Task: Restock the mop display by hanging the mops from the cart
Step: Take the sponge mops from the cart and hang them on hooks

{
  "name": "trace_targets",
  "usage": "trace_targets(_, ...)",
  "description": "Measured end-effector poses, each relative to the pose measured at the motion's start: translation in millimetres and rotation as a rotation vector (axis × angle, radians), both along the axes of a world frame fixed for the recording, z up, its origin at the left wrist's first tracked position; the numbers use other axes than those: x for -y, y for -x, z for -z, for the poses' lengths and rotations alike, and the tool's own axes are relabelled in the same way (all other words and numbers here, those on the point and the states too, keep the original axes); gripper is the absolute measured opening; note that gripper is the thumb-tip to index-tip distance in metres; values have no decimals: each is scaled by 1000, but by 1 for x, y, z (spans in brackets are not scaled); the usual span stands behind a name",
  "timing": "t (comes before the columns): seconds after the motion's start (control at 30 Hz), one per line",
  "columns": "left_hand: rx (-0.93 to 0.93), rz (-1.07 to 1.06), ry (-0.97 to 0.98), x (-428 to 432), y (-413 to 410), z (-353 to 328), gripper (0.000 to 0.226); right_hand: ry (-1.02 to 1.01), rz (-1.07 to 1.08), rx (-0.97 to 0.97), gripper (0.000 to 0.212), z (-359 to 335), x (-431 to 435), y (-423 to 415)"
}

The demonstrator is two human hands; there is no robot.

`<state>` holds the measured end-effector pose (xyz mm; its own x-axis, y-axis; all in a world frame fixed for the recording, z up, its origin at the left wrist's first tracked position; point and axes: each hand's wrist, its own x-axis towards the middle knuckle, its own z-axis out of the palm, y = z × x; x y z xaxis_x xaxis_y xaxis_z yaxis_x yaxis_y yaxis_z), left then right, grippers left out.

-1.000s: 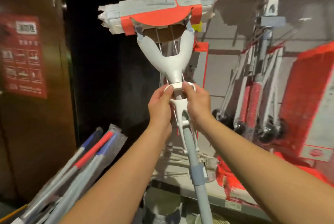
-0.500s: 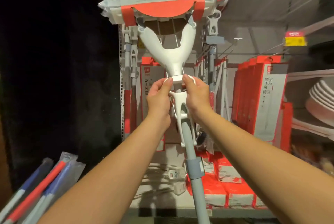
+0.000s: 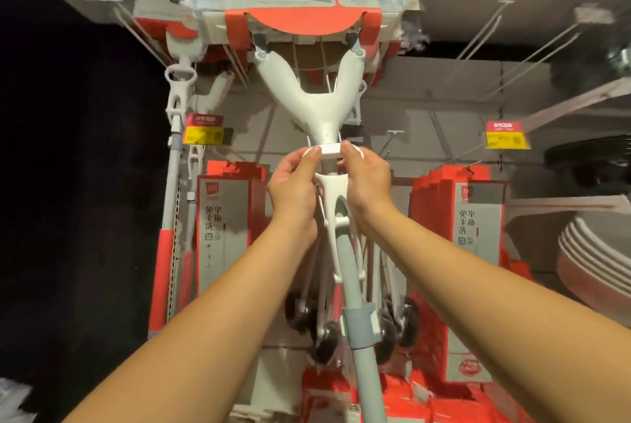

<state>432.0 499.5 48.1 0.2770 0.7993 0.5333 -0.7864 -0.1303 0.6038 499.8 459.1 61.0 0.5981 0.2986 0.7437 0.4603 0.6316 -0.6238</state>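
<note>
- Holding mop [image 3: 309,95] upright, head uppermost, between left hand [image 3: 293,187] and right hand [image 3: 367,183].
- Pinching white collar [image 3: 330,149] from either side with both thumbs; fingers curled in around the white frame [image 3: 333,197] just below.
- Above the hands: white Y-shaped yoke [image 3: 273,71], then flat head [image 3: 300,13] wrapped in red-and-grey card, clear film at the ends.
- Below the hands: pale grey-blue pole [image 3: 355,286] with a grey clip [image 3: 360,323].
- Beyond the hands, left and right: red-and-grey boxes [image 3: 223,218].

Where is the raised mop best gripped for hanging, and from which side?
On the mop, pinch the narrow collar under the forked neck, left hand and right hand from opposite sides. It stands head-up, so hands close under the wide head should steady it.
</note>
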Motion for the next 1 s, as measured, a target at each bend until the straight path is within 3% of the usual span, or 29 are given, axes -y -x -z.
trace_targets(0.33,84,-18,-80,9,-61,-73,9,-53,-31,64,26,-75,5,-63)
trace_targets(0.63,135,-17,-184,-35,-109,-134,8,-138,-30,66,28,-130,-32,-108)
trace_targets(1.0,82,-98,-323,-78,-152,-188,12,-187,-73,80,27,-178,-67,-152)
